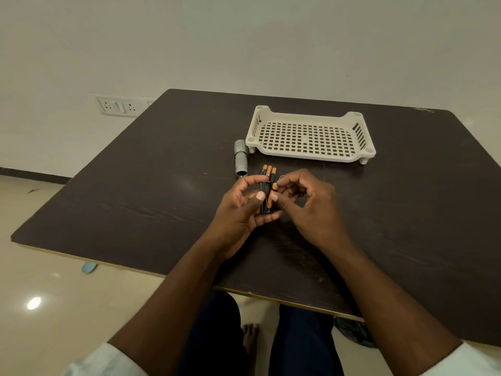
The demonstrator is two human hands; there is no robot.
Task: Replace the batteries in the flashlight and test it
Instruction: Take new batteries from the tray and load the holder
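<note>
Dark worktop (135, 202) below, left hand (244, 210) grips a battery cluster (267, 191) while right hand (306, 202) pinches one battery (272, 198); a slip could scatter them.

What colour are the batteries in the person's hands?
The batteries are black with orange ends, seen in the head view, the only one.

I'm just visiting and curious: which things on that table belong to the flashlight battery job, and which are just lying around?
Part of the job:
- flashlight, lying open-ended on the table
- batteries lying beyond the hands
- battery holder, gripped by the left hand
- battery, pinched by the right hand

Just lying about:
- white basket
- wall socket
</note>
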